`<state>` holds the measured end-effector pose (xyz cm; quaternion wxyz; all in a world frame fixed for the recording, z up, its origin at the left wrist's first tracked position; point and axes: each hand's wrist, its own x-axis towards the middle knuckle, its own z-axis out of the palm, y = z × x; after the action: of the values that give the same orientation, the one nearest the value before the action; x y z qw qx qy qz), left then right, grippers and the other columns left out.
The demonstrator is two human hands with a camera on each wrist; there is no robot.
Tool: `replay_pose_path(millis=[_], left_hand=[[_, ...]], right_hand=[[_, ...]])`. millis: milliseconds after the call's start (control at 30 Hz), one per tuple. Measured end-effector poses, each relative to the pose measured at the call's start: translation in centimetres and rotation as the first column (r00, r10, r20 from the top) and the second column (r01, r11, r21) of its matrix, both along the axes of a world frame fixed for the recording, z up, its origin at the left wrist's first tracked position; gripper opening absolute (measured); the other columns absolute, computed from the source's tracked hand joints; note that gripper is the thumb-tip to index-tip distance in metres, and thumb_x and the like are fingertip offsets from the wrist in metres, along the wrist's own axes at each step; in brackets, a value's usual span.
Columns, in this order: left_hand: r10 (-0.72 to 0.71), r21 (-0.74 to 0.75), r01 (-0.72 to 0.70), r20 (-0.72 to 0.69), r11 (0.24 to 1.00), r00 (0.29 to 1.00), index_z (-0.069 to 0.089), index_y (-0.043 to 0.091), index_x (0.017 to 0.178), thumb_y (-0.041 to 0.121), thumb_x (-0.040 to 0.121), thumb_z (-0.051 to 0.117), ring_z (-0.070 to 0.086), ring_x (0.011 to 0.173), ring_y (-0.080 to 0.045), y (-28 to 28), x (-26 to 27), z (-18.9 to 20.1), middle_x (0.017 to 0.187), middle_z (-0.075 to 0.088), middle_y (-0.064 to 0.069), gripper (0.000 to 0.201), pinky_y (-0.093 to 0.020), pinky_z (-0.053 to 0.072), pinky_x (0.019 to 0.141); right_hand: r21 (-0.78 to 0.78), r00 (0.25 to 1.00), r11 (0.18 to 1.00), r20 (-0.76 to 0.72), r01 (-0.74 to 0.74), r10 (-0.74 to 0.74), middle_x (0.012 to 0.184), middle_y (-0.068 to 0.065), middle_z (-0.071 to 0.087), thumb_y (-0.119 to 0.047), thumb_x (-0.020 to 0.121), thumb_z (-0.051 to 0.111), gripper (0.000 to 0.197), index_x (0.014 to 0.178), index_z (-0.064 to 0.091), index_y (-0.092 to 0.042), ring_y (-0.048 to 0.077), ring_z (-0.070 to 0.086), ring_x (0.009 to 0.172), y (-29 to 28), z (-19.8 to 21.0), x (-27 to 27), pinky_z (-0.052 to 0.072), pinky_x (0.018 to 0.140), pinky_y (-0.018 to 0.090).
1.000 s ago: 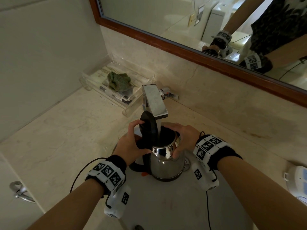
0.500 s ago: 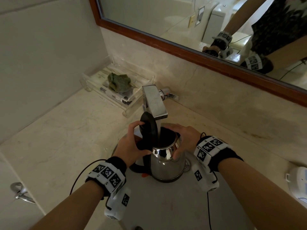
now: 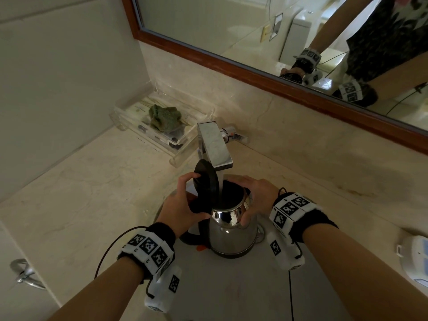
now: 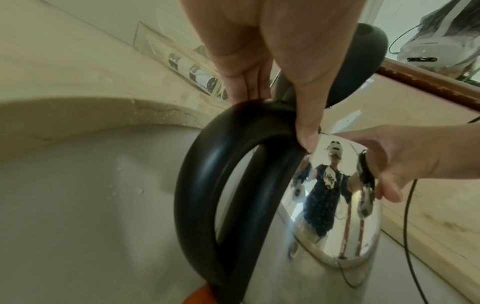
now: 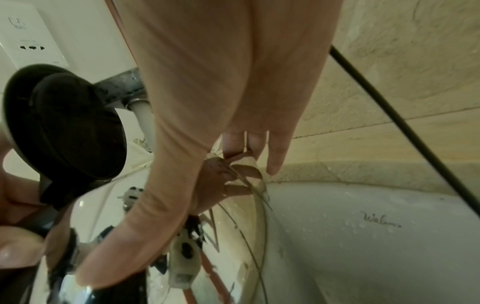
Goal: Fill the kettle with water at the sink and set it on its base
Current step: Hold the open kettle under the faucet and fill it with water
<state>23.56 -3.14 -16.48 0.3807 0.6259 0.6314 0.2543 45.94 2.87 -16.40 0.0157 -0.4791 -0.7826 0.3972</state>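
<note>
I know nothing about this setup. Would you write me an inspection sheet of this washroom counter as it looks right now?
Surface: pale stone counter around a white sink.
Job's things: steel kettle stands in the sink, black lid open, under the tap; water streams into it. Base: cannot tell.
Clutter: clear tray with a green cloth; white device at the right edge.
Hands: left hand holds the lid open; right hand grips the kettle's rim.
Cables: black wires run from both wristbands.
Surroundings: wood-framed mirror, wall socket.

Bathroom: mirror (image 3: 254, 31), sink (image 3: 231, 293), faucet (image 3: 214, 147)
</note>
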Motion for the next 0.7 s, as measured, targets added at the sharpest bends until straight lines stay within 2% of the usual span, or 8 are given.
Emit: replay_pose_path(millis=[67, 167, 233, 367, 467, 567, 700], left_hand=[[-0.008, 0.005, 0.008, -0.001, 1.000, 1.000, 0.022, 0.040, 0.123, 0.010, 0.061, 0.081, 0.065, 0.081, -0.017, -0.02, 0.00, 0.03, 0.083, 0.068, -0.002, 0.091, -0.031, 0.052, 0.078], [-0.011, 0.009, 0.011, 0.000, 1.000, 1.000, 0.022, 0.040, 0.123, 0.010, 0.062, 0.081, 0.065, 0.080, -0.016, -0.12, -0.02, -0.03, 0.083, 0.068, -0.002, 0.090, -0.029, 0.052, 0.077], [-0.009, 0.014, 0.009, 0.005, 1.000, 1.000, 0.022, 0.044, 0.119, 0.009, 0.062, 0.080, 0.064, 0.079, -0.014, -0.14, 0.06, -0.06, 0.083, 0.067, -0.002, 0.088, -0.029, 0.051, 0.076], [-0.012, 0.016, 0.012, 0.004, 1.000, 1.000, 0.017, 0.052, 0.112, 0.010, 0.062, 0.080, 0.062, 0.075, -0.008, -0.05, 0.11, -0.18, 0.082, 0.066, 0.001, 0.091, -0.026, 0.050, 0.074], [-0.009, 0.014, 0.009, 0.011, 1.000, 1.000, 0.018, 0.051, 0.114, 0.011, 0.062, 0.080, 0.062, 0.076, -0.009, -0.02, 0.09, -0.24, 0.083, 0.066, 0.000, 0.090, -0.023, 0.049, 0.072], [-0.017, 0.011, 0.017, 0.005, 1.000, 1.000, 0.015, 0.052, 0.112, 0.011, 0.063, 0.080, 0.063, 0.077, -0.011, -0.01, 0.07, -0.27, 0.085, 0.067, -0.001, 0.091, -0.024, 0.049, 0.073], [-0.024, 0.005, 0.024, 0.001, 1.000, 1.000, 0.016, 0.051, 0.113, 0.011, 0.063, 0.080, 0.062, 0.076, -0.010, 0.01, 0.00, -0.23, 0.083, 0.066, 0.000, 0.091, -0.024, 0.048, 0.072]], right_hand=[[0.004, 1.000, 1.000, -0.006, 0.007, -0.007, 0.148, -0.008, 0.033, -0.028, 0.044, 0.091, 0.116, 0.140, 0.028, -0.038, 0.014, 0.034, 0.134, -0.05, -0.12, 0.02, 0.031, 0.112, 0.035], [0.006, 1.000, 1.000, -0.015, -0.012, 0.012, 0.146, -0.011, 0.034, -0.027, 0.045, 0.091, 0.114, 0.137, 0.026, -0.044, 0.007, 0.033, 0.131, -0.07, -0.07, 0.09, 0.030, 0.110, 0.030], [-0.004, 0.999, 1.000, -0.042, -0.010, 0.010, 0.138, -0.019, 0.033, -0.026, 0.044, 0.091, 0.111, 0.128, 0.023, -0.053, 0.000, 0.030, 0.126, -0.14, -0.06, 0.17, 0.029, 0.108, 0.025], [-0.005, 0.999, 1.000, -0.053, 0.002, -0.002, 0.132, -0.025, 0.029, -0.026, 0.043, 0.092, 0.110, 0.121, 0.022, -0.059, -0.003, 0.029, 0.123, -0.26, -0.10, 0.26, 0.028, 0.107, 0.024], [-0.001, 0.999, 1.000, -0.048, 0.002, -0.002, 0.137, -0.021, 0.033, -0.029, 0.043, 0.092, 0.110, 0.118, 0.020, -0.063, -0.001, 0.031, 0.125, -0.22, -0.10, 0.19, 0.028, 0.107, 0.024], [0.001, 1.000, 1.000, -0.025, 0.006, -0.006, 0.145, -0.010, 0.036, -0.030, 0.043, 0.092, 0.111, 0.121, 0.020, -0.060, 0.007, 0.034, 0.130, -0.19, -0.09, 0.15, 0.030, 0.110, 0.029], [0.014, 1.000, 1.000, -0.015, 0.009, -0.009, 0.146, -0.007, 0.037, -0.029, 0.043, 0.092, 0.112, 0.127, 0.023, -0.055, 0.012, 0.036, 0.133, -0.30, -0.01, 0.08, 0.030, 0.112, 0.033]])
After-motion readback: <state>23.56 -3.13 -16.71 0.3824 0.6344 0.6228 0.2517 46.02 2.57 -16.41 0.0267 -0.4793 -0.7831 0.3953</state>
